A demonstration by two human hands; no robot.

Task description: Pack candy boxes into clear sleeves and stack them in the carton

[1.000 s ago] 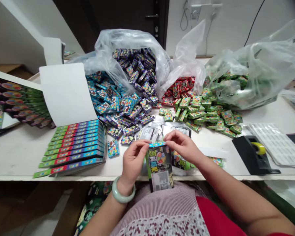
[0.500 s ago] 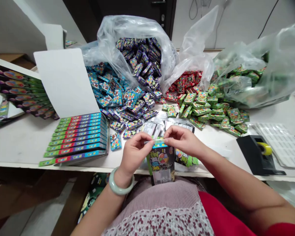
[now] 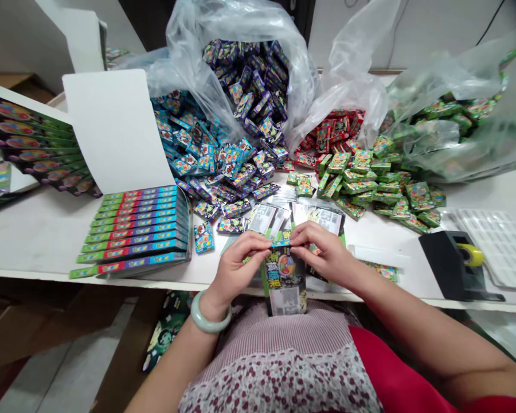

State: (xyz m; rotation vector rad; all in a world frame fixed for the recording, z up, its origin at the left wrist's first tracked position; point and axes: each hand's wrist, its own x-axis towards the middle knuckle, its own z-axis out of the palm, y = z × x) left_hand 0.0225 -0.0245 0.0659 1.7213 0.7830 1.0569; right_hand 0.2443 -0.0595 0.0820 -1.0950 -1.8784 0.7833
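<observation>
A printed plastic bag (image 3: 286,275) hangs upright at the table's front edge, dark with green and coloured print. My left hand (image 3: 241,261) pinches its top edge at the left corner. At the right corner my right hand (image 3: 320,244) pinches the same edge, thumb and fingers together. A blue strip shows along the top between my fingertips. Just behind my hands lie flat printed bags (image 3: 264,217) with white labels. A single small blue box (image 3: 204,237) rests to the left of my left hand.
Slanted rows of coloured boxes (image 3: 133,229) stand at the left under a white flap (image 3: 116,132). Heaps of purple boxes (image 3: 258,86), red boxes (image 3: 337,135) and green boxes (image 3: 370,178) spill from clear bags. A black tape dispenser (image 3: 451,267) stands at the right beside label sheets (image 3: 494,246).
The view has tilted down slightly. My fingers have moved along the bag's top edge, and more of the flat bags and a white roll at the right now show.
</observation>
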